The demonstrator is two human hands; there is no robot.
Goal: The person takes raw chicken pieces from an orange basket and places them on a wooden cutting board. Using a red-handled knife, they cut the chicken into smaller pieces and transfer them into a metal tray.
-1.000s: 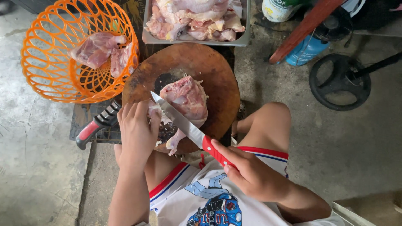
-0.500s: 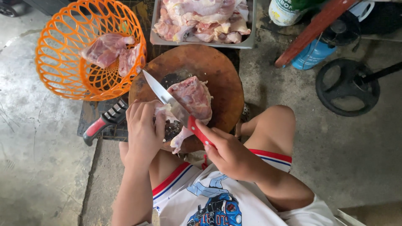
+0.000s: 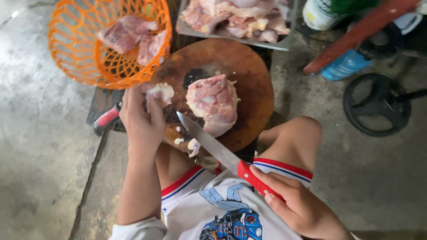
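Observation:
A round wooden chopping board (image 3: 249, 66) carries a large piece of raw meat (image 3: 213, 100). My left hand (image 3: 141, 116) holds a small pale scrap of meat (image 3: 162, 91) over the board's left edge, close to the orange basket. My right hand (image 3: 299, 205) grips the red handle of a long knife (image 3: 222, 153), whose blade points up-left and hovers over the board's near edge, just below the big piece. Small bits of trimmings (image 3: 192, 146) lie on the board by the blade.
An orange plastic basket (image 3: 80, 53) holding cut meat stands at the upper left. A metal tray (image 3: 235, 20) of raw meat is behind the board. A second red-handled tool (image 3: 106, 118) lies left of the board. A blue bottle (image 3: 344, 66), red bar and black wheel sit right.
My right hand drew the knife back off the meat toward my body. My left hand lifted a small scrap away from the big piece and moved it left toward the basket.

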